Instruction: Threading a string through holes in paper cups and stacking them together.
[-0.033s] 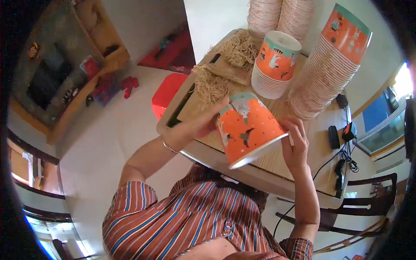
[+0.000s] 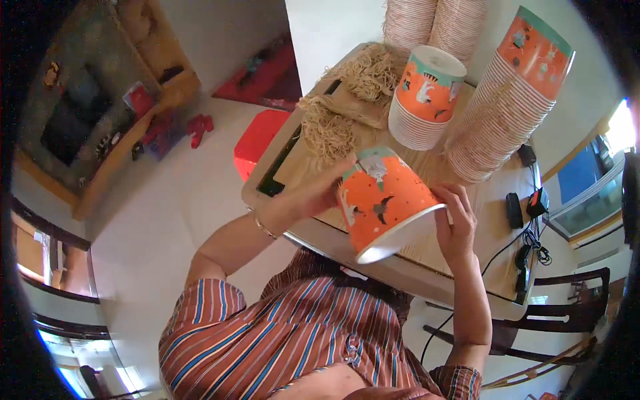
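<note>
2 hands [image 2: 318,195] [image 2: 459,223] hold 1 tub [image 2: 390,200] — orange, picture-printed.

White light glares from the window [image 2: 621,130] at right; indoors it is softer, straight edges bend, corners sink into black, and the left hand [image 2: 325,191] looks slightly blurred.

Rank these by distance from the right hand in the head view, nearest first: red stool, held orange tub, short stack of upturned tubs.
From the right hand:
1. Orange tub: touching it, at the rim.
2. Short stack of upturned tubs: ahead, on the table.
3. Red stool: left, beyond the table edge.
</note>
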{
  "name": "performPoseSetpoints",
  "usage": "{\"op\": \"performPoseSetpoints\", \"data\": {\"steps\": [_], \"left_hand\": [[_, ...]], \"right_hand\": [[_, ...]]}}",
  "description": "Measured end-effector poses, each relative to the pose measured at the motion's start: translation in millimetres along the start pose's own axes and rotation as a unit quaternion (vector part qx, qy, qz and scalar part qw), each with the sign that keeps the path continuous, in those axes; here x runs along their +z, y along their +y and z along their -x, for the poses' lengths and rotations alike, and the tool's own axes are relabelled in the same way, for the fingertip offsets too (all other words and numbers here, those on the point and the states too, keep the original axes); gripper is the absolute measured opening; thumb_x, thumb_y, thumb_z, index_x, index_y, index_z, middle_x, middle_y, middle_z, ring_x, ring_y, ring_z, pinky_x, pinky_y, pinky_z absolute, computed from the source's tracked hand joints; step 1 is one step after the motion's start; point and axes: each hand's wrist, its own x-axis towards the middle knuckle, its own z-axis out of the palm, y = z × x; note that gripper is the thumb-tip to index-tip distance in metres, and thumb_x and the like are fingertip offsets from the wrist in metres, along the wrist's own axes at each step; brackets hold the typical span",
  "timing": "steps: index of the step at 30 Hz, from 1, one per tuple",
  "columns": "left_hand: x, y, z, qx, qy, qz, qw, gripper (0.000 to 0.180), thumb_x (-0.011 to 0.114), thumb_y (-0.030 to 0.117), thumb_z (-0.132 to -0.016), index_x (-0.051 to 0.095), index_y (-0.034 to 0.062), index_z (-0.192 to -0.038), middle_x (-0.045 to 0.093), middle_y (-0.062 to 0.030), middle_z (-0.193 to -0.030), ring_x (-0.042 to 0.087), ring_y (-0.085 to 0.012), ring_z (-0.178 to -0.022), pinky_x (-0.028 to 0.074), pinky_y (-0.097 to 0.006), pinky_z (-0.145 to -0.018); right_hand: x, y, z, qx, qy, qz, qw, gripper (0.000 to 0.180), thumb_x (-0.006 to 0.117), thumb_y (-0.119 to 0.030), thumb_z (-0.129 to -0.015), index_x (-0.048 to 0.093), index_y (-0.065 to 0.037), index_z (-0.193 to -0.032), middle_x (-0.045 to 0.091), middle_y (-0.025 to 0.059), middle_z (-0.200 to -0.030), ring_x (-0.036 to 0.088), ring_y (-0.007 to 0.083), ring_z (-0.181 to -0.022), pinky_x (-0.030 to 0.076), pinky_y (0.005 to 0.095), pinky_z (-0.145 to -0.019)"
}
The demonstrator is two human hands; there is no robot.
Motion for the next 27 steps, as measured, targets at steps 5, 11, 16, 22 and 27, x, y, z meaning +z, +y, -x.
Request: {"op": "performPoseSetpoints", "data": {"steps": [5, 11, 16, 22, 27], "left_hand": [[-11.2, -40.8, -2.6, -0.121, 0.038, -0.019, 0.992, 0.062, 0.045, 0.056, -0.095, 0.046, 0.0104, -0.136, 0.056, -0.0065, -0.130, 0.058, -0.0180, -0.110, 0.048, -0.038, -0.094], [-48.1, -23.2, 33.3, 0.013, 0.065, -0.144, 0.987, 0.040, 0.055, 0.037, -0.096, 0.061, 0.0040, -0.117, 0.065, -0.0051, -0.108, 0.062, -0.0141, -0.094, 0.051, -0.030, -0.084], [-103.8, -25.4, 73.1, 0.065, 0.223, -0.162, 0.959, 0.031, 0.062, 0.025, -0.092, 0.063, 0.0034, -0.114, 0.067, -0.0032, -0.102, 0.062, -0.0119, -0.087, 0.052, -0.028, -0.079], [-107.2, -24.8, 97.0, 0.065, 0.363, -0.352, 0.860, 0.023, 0.060, 0.019, -0.091, 0.067, 0.0033, -0.106, 0.068, -0.0053, -0.092, 0.063, -0.0127, -0.083, 0.050, -0.025, -0.075], [-97.6, -34.3, 80.1, 0.145, 0.341, -0.480, 0.795, 0.021, 0.062, 0.017, -0.088, 0.067, 0.0011, -0.101, 0.063, -0.0070, -0.091, 0.061, -0.0153, -0.078, 0.049, -0.029, -0.069]], "right_hand": [[-11.5, 13.7, 4.6, 0.094, -0.011, 0.078, 0.992, 0.013, 0.058, -0.004, -0.090, 0.063, -0.002, -0.102, 0.062, 0.0158, -0.083, 0.063, 0.0320, -0.075, 0.051, 0.0362, -0.066], [-62.6, 41.9, -7.8, 0.245, -0.113, 0.187, 0.945, 0.016, 0.056, -0.015, -0.093, 0.060, -0.001, -0.100, 0.058, 0.0132, -0.072, 0.049, 0.0131, -0.064, 0.046, 0.0302, -0.061], [-88.1, 86.1, 1.8, 0.218, -0.092, 0.112, 0.965, 0.016, 0.054, -0.016, -0.093, 0.056, 0.000, -0.091, 0.057, 0.0096, -0.072, 0.047, 0.0151, -0.064, 0.043, 0.0317, -0.060], [-62.4, 86.9, -1.5, 0.257, -0.153, 0.081, 0.951, 0.021, 0.055, -0.020, -0.092, 0.060, 0.001, -0.093, 0.056, 0.0074, -0.068, 0.045, 0.0147, -0.062, 0.042, 0.0314, -0.059], [-45.4, 102.6, -5.7, 0.252, -0.144, 0.066, 0.955, 0.024, 0.055, -0.022, -0.093, 0.060, 0.001, -0.096, 0.059, 0.0131, -0.073, 0.047, 0.0177, -0.064, 0.044, 0.0328, -0.062]]}}
